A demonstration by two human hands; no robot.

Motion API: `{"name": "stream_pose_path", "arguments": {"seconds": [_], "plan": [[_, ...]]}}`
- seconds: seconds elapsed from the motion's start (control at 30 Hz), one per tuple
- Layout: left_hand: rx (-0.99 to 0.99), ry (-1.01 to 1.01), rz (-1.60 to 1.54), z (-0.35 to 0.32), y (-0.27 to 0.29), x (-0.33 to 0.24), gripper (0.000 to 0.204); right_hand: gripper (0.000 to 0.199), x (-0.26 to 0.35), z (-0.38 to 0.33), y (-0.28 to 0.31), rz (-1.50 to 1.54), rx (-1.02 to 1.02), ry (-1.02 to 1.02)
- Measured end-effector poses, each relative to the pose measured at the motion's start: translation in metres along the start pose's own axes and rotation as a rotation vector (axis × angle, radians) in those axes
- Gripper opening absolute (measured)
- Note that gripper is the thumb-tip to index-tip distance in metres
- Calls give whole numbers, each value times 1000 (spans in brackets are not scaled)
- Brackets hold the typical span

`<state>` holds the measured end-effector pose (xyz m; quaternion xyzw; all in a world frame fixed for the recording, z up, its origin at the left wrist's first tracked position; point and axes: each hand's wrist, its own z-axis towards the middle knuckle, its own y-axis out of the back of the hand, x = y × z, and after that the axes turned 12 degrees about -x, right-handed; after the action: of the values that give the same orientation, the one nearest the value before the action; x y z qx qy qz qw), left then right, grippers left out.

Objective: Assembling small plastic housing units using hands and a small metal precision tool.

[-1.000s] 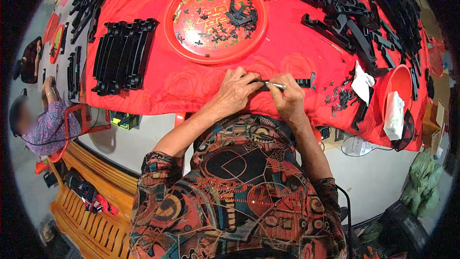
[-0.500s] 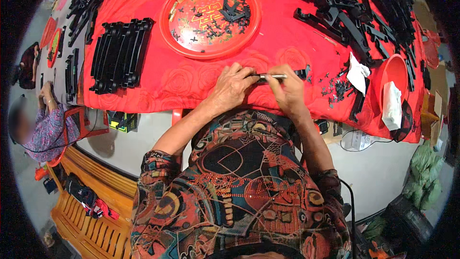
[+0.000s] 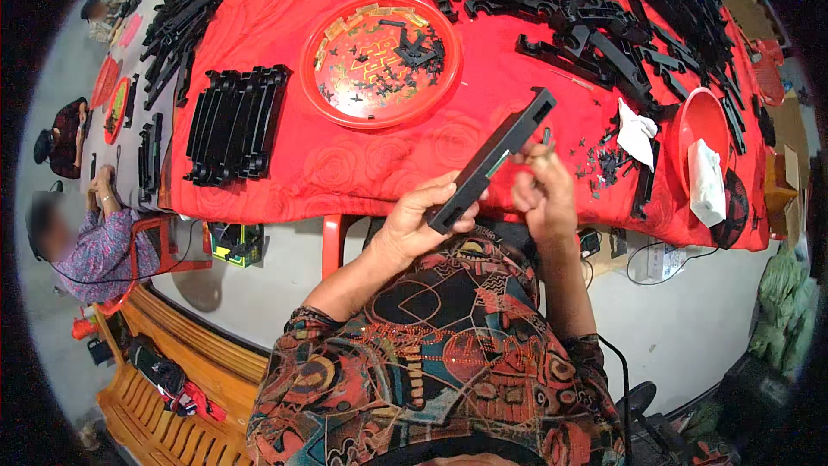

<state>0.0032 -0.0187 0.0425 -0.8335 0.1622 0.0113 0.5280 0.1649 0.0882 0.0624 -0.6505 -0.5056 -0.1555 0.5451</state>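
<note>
My left hand [image 3: 420, 220] grips the lower end of a long black plastic part [image 3: 493, 162], which is tilted up to the right above the table's front edge. The part has a light strip in a slot along its middle and a notched far end. Close to its right side is my right hand [image 3: 545, 194], fingers curled and somewhat blurred. A small grey tip stands up by these fingers, but what they hold is hard to make out.
A round red tray [image 3: 315, 91] holds small black pieces. Stacked black parts [image 3: 233, 127] lie left of it. A large pile of black parts [image 3: 595, 22] covers the far right. Black scraps [image 3: 606, 164], a white cloth [image 3: 636, 132] and a red bowl [image 3: 690, 116] are at right. A person [image 3: 108, 242] sits left.
The black part has been raised and tilted up in my left hand. My right hand has moved slightly right and down, away from the left fingers. My view has shifted a little.
</note>
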Motion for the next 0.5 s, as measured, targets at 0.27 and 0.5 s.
{"name": "stream_pose_path", "arguments": {"seconds": [0.27, 0.5], "plan": [[140, 118, -64, -3, -2, 9, 43, 13, -16, -18, -4, 112, 128, -123], [269, 158, -95, -10, 5, 21, 58, 21, -9, -42, -17, -3, 178, 65]]}}
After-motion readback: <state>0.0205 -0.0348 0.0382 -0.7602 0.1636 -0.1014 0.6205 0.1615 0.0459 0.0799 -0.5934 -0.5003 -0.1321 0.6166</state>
